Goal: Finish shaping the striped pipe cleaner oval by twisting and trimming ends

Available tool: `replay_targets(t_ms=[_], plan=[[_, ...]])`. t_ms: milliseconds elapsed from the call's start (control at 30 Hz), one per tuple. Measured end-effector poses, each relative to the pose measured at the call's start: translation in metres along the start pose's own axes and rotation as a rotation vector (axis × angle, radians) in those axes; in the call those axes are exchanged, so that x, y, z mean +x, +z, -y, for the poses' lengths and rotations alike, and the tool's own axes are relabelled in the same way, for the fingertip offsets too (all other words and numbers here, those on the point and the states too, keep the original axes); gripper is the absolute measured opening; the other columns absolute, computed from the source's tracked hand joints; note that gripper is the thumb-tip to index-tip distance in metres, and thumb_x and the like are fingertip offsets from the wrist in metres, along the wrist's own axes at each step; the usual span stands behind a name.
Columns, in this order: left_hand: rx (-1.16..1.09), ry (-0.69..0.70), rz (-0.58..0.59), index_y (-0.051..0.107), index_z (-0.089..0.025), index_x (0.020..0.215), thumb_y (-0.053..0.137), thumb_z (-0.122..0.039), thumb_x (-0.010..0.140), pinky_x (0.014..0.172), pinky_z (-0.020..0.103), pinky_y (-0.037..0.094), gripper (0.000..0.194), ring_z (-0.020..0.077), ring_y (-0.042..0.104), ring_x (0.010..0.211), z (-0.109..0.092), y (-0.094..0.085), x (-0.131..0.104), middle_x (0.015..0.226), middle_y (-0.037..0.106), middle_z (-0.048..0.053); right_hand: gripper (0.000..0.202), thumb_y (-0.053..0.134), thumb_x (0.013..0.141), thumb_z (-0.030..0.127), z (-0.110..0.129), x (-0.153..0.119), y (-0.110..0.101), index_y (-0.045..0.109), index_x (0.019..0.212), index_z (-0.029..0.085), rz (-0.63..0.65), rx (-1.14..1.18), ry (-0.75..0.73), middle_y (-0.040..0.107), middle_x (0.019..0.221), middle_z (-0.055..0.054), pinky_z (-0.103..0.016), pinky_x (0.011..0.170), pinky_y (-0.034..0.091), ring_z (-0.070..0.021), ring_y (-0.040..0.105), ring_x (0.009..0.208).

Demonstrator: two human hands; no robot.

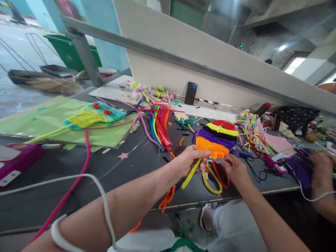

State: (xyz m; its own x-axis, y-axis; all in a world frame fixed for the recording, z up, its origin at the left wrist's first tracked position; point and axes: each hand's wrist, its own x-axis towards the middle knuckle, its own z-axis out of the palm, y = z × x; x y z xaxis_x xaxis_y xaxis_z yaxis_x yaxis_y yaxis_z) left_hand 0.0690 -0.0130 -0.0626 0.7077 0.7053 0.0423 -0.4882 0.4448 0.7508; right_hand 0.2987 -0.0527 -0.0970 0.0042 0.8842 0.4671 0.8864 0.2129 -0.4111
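A flat piece of pipe cleaners (217,136), banded red, yellow, black, purple and orange, is held up over the dark table. My left hand (191,159) pinches its orange lower edge, thumb on top, beside a yellow fuzzy stem (191,174) that points down-left. At the lower right edge, my right hand (234,168) has its fingers closed at the orange band; what lies between them is too small to tell. Just below the hands are scissors with yellow and red loops (215,188). A bundle of colored pipe cleaners (160,127) lies to the left.
A phone (191,93) leans on the white partition (168,73). At left are a green sheet (115,135), a yellow-and-teal fuzzy piece (90,117), a pink device (22,162) and a white cable (76,176). Another person's hand (321,164) is at far right.
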Motion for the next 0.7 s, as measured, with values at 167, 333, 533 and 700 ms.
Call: replay_targets(t_ms=[167,333,533,700], plan=[[0.035,-0.009,0.039,0.056,-0.01,0.062,0.067,-0.023,0.068,0.04,0.021,0.043,0.019,0.0081,0.049,0.037,0.006,0.0,0.0,0.049,0.051,-0.002,0.008,0.047,0.077,0.019,-0.042,0.005,-0.032,0.049,0.069,0.022,0.034,-0.309,0.034,0.056,0.066,-0.003,-0.03,0.06,0.039,-0.0188,0.054,0.063],[0.043,0.001,-0.051,0.056,-0.01,0.067,0.071,-0.024,0.065,0.042,0.022,0.044,0.021,0.0092,0.052,0.039,0.013,0.003,0.001,0.052,0.054,-0.001,0.028,0.057,0.069,0.022,-0.01,0.008,-0.035,0.058,0.096,0.02,0.05,0.027,0.15,0.064,0.083,-0.005,-0.031,0.059,0.043,-0.0163,0.055,0.059],[0.052,-0.021,-0.03,0.058,-0.009,0.071,0.07,-0.027,0.068,0.044,0.021,0.044,0.022,0.0082,0.052,0.041,0.018,0.004,0.001,0.053,0.055,0.0,0.038,0.067,0.073,0.03,0.066,-0.014,-0.006,0.053,0.108,0.024,0.228,1.072,0.353,0.06,0.069,0.003,-0.021,0.042,0.035,-0.0096,0.048,0.047],[0.038,-0.019,-0.025,0.059,-0.009,0.071,0.072,-0.029,0.066,0.044,0.021,0.044,0.024,0.0081,0.051,0.04,0.017,0.005,0.0,0.053,0.056,0.0,0.037,0.072,0.069,0.027,0.073,-0.011,0.004,0.057,0.103,0.024,0.063,1.214,0.36,0.062,0.072,0.001,-0.023,0.048,0.044,-0.0119,0.054,0.055]])
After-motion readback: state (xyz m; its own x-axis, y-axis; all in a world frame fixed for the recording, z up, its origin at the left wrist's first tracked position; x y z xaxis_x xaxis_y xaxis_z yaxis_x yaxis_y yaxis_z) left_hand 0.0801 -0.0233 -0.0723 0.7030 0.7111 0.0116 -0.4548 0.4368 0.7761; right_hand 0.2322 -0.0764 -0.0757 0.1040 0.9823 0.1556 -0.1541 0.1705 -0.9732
